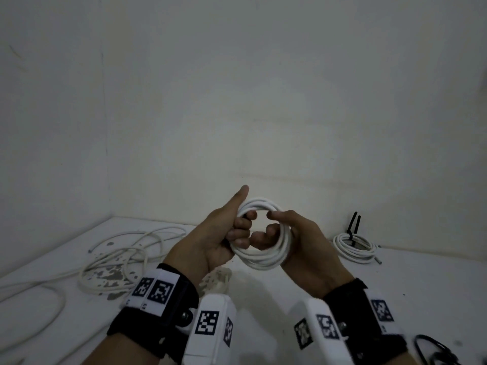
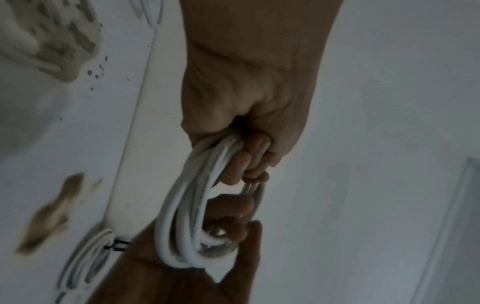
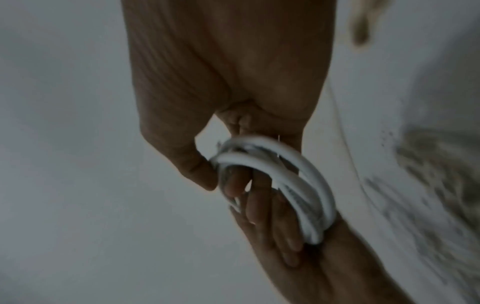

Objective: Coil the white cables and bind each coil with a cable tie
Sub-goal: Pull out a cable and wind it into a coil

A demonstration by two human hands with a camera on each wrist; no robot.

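Both hands are up off the white counter (image 1: 303, 275), sharing one white coil (image 1: 259, 230) between them, roughly at the centre of the head view. The left hand (image 1: 224, 233) has the coil's 9 o'clock side, its fingers (image 1: 241, 226) curled through the ring and round the strands while the thumb sticks straight up, free of the cable. The right hand (image 1: 295, 238) takes the 3 o'clock side, fingers (image 1: 266, 234) hooked in through the middle and wrapped round the loops, forefinger stretched along the top.

Out toward 3 o'clock on the counter lies a second coil (image 1: 354, 246), flat, with a black cable tie (image 1: 353, 225) round it and the tie's tails standing up. Toward 9 o'clock a loose white cable (image 1: 126, 254) sprawls in untidy loops over a patch where the counter's paint has flaked. At 5 o'clock, by the frame's edge, something thin, black and looped (image 1: 432, 349) sits near the right wrist; I can't make out what it is.
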